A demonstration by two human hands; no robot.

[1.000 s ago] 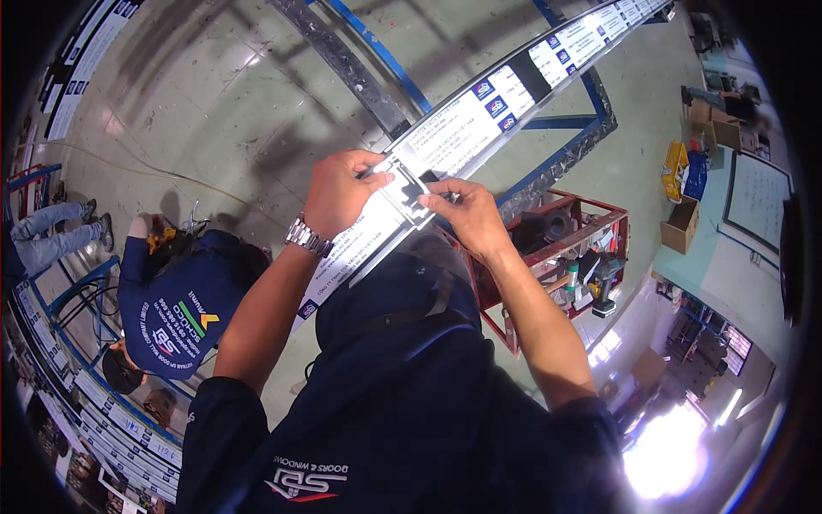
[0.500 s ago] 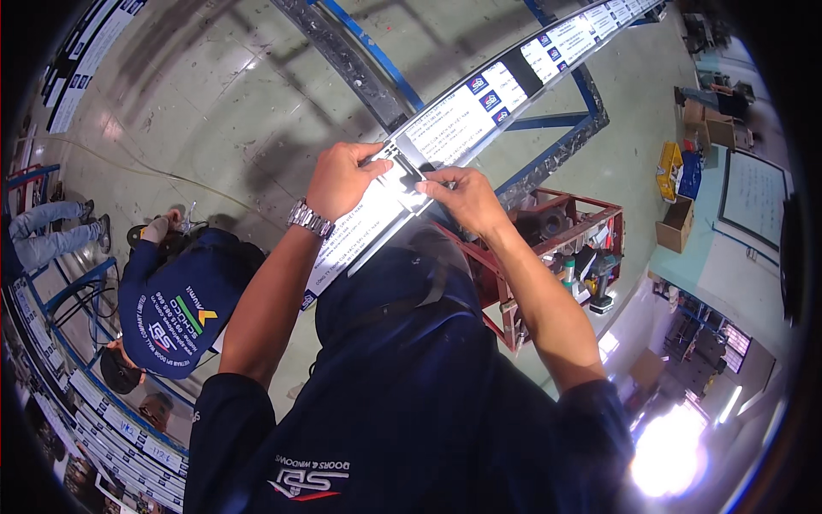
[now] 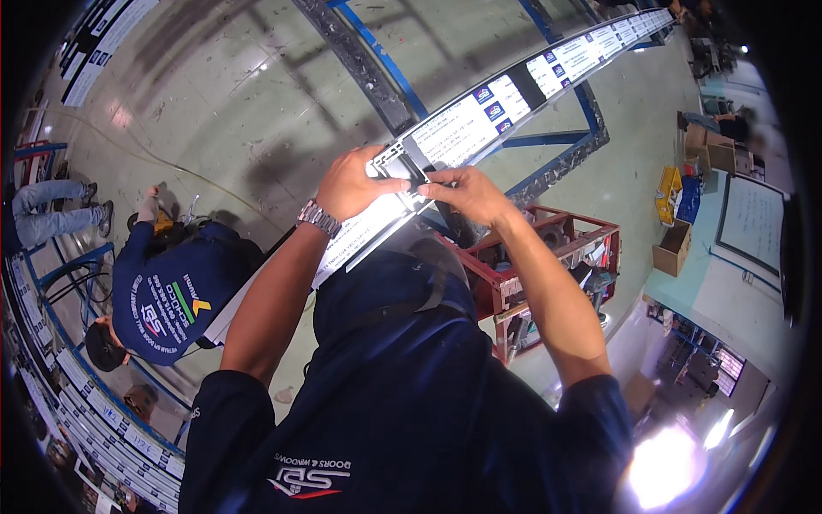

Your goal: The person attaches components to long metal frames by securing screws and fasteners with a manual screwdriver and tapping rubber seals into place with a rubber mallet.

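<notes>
A long bar-shaped profile [image 3: 462, 128], covered in white printed film, runs diagonally in front of me. Where the film gives way to bright metal, a slotted dark-and-silver profile piece [image 3: 398, 162] lies across it. My left hand [image 3: 353, 187], with a metal watch on its wrist, is closed over this piece, its thumb reaching across. Opposite, my right hand [image 3: 469, 195] pinches a small dark part [image 3: 419, 182] between thumb and fingertips, close to the left thumb. The fingers partly hide that part, so its kind is unclear.
Blue and black metal supports [image 3: 364, 73] stand under the bar. A red metal cart [image 3: 552, 265] with tools is right of me. At left, a co-worker [image 3: 180, 291] in dark blue crouches. Cardboard boxes [image 3: 673, 247] and a yellow bin [image 3: 667, 194] stand at the far right.
My left thumb has moved toward the right fingertips, and the two hands are now closer together. The view has shifted slightly; the co-worker's arm at left has moved.
</notes>
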